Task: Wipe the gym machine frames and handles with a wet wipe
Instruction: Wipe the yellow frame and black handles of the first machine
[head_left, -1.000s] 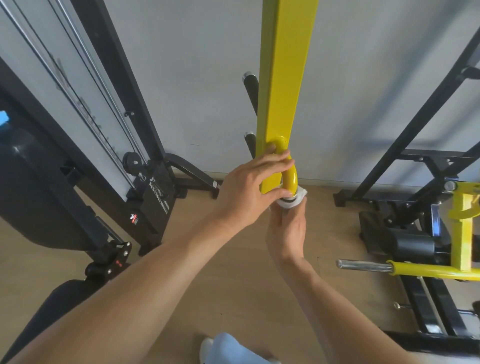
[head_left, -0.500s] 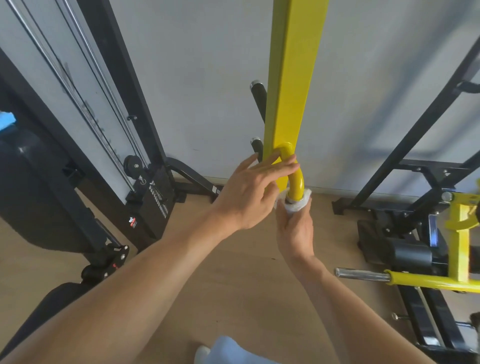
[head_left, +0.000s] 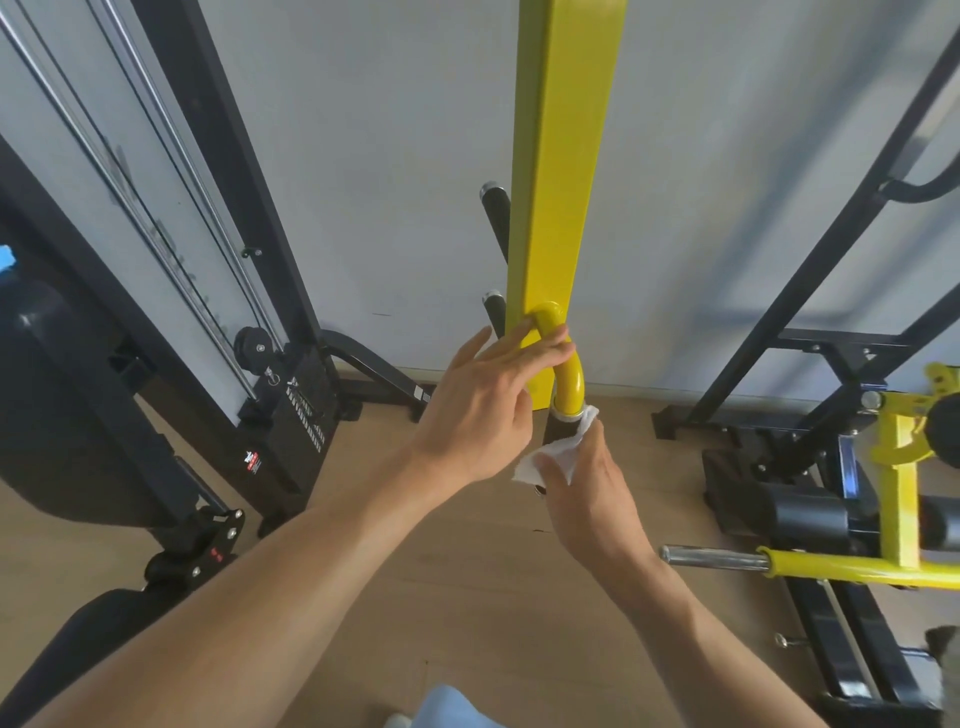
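Observation:
A yellow square post (head_left: 563, 171) rises at centre, with a curved yellow handle (head_left: 569, 374) welded near its lower end. Below the curve the handle has a black grip (head_left: 557, 429). My right hand (head_left: 587, 488) is wrapped around that grip with a white wet wipe (head_left: 553, 457) pressed between palm and grip. My left hand (head_left: 483, 405) rests flat on the post and the top of the handle, fingers spread, holding nothing.
A black cable machine (head_left: 208, 291) with steel rods stands left, a black padded bench (head_left: 57, 426) in front of it. A black and yellow machine (head_left: 852, 499) with a chrome bar end (head_left: 711, 556) stands right. Wooden floor (head_left: 467, 597) lies below.
My right hand has slid down the handle with the wipe, from the chrome collar onto the black grip. My left hand's fingers have opened and shifted slightly up the post.

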